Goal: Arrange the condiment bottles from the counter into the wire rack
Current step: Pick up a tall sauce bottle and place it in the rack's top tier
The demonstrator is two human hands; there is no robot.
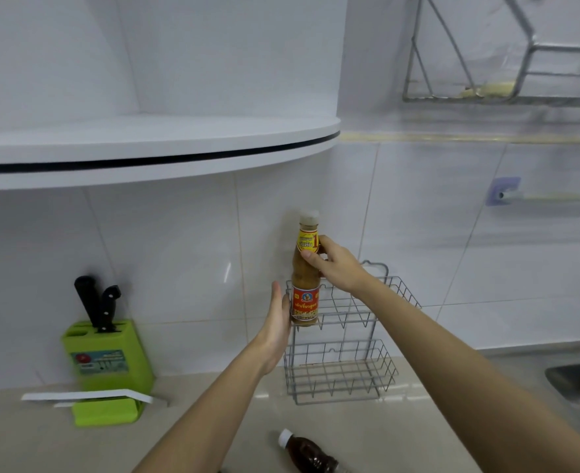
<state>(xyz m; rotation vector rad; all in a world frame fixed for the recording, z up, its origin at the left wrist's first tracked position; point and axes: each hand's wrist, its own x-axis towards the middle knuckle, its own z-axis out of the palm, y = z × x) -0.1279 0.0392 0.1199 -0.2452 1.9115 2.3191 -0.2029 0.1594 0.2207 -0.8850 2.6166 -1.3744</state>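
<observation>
Wire rack point(346, 336) tiers are seen nearly bare: one tan sauce bottle point(305, 278) is being set into the top tier, clamped at its neck by the right hand point(336, 264), steadied by the flat left hand point(276, 322). One dark bottle point(307, 452) is left lying on the bench point(213, 421).

Dark bottle point(310, 454) cut off at btm edge (sink point(578, 384) too).

The beige counter point(213, 435) carries a wire rack point(341, 370), knife block point(109, 356) and lying bottle point(307, 452).

Yellow-labelled sauce bottle point(305, 268) upright in wire rack point(343, 336), dark bottle point(310, 454) on counter
</observation>
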